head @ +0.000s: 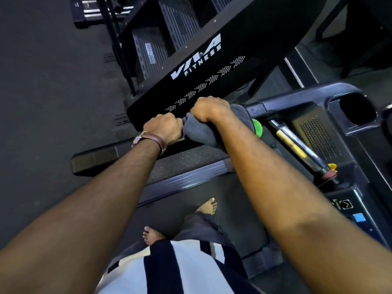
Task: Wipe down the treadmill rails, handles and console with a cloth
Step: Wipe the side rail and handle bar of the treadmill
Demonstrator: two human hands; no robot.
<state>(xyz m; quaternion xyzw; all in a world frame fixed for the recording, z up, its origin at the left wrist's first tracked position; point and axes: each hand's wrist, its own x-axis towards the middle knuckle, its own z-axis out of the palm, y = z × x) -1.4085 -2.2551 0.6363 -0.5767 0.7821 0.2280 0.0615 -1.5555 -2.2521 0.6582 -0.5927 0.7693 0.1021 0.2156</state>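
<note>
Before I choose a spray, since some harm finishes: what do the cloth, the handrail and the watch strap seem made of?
Cloth: soft grey fabric with matte nap, probably microfibre. Handrail: dark and glossy with light streaks, painted metal or hard plastic; unclear which. Watch strap: brown, pale edge stitching, likely leather.

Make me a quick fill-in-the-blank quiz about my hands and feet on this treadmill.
The right hand grips a ____ cloth.
The left hand wears a watch with a ____ strap.
The feet on the treadmill belt are ____.
Answers: grey, brown, bare.
</note>
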